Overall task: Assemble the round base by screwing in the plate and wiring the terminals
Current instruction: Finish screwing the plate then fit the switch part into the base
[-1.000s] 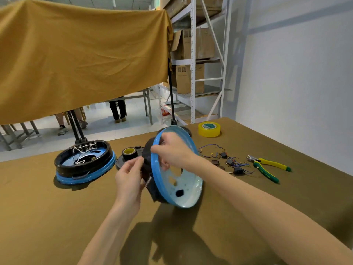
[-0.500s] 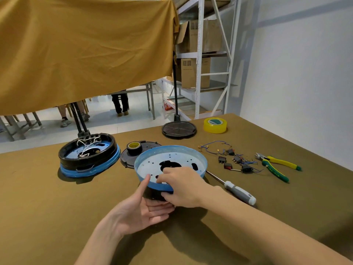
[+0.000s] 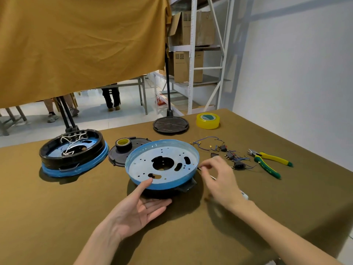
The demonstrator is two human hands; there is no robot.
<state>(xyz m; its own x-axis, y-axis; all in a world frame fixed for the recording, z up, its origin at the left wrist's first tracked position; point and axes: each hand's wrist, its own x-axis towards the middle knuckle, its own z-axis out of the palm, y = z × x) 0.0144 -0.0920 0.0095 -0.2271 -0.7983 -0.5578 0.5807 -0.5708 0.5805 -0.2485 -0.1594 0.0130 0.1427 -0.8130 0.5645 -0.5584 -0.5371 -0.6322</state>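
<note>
The round base [image 3: 162, 165] sat on the brown-covered table [image 3: 57, 217] near the middle, its blue-rimmed plate facing up and slightly tilted, with a black housing showing beneath the near edge. The left hand [image 3: 137, 209] lay palm up and relaxed at the near-left rim, fingers straight, its thumb touching the blue edge. The right hand [image 3: 219, 178] hovered just right of the base with fingers loosely curled over the thin shaft of a screwdriver [image 3: 210, 175]; motion blur made it impossible to tell whether it had actually closed on the tool.

The main risk appeared to be the base rocking. It rested unevenly on the black part below, and only a thumb steadied it, so pressing a driver into any of the plate's holes could have tipped it or let the plate shift out of line with the housing. A screw started that way might have cross-threaded or dropped through one of the large cut-outs.

The screwdriver shaft ran close under the right rim, so lifting it carelessly could have levered the base. Just beyond the right hand lay the loose wires and terminals [image 3: 225, 152], and a sweeping wrist could have scattered or tangled them, or knocked the small parts toward the yellow-green pliers [image 3: 269, 163] further right. A second, already wired base [image 3: 72, 152] stood far left, well apart, with a black tape roll [image 3: 123, 144] between the two.
</note>
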